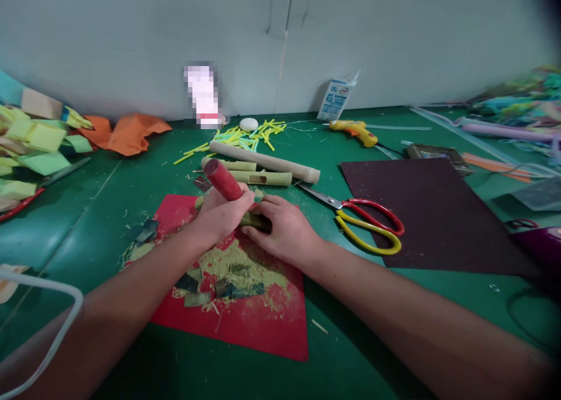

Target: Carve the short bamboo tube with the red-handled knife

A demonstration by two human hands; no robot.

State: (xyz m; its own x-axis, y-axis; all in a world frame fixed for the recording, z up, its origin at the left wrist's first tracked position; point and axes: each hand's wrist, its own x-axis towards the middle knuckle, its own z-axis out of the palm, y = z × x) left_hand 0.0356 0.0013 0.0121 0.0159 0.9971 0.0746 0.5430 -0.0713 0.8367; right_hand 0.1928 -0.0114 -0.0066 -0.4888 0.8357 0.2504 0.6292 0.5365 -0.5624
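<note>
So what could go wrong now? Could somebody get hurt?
Maybe. The left hand grips a red handle close to the right hand, which holds a bamboo piece. The handle's lower end is hidden; if it's sharp and slips, it might hurt the right hand's fingers. Loose shavings lie on the red sheet, so the bamboo could slide. The scissors lie near the right hand, so a sideways move might bump them.

"How's the pose?"
"The left forearm [144, 289] and right forearm [390, 297] slant inward — both bare."
"And at their ends?"
"Side by side: the left hand [221, 213] curls into a fist, the right hand [289, 227] points toward it — thumb [255, 235] apart from fingers [265, 206]."
</note>
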